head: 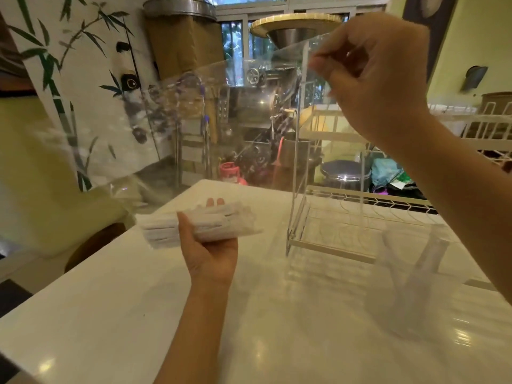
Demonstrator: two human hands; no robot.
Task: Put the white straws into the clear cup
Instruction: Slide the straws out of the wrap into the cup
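**Straws gripped in the left hand, clear bag lifted in the right**

The left hand [210, 245] is holding a bundle of white straws [205, 224] above the white table [138, 314], palm up, thumb clamped across the top and fingertips showing past the far side. The bundle is lying crosswise in the grasp, sticking out past the hand on both sides; the straws are too blurred to count, though there are clearly many. The right hand [379, 76] is raised high, its fingers pinching the top edge of one clear plastic bag [221, 120] that is hanging stretched toward the left. One clear cup [415, 286] is standing near the table's right edge, apart from both hands, just in front of one white wire rack [332, 245].
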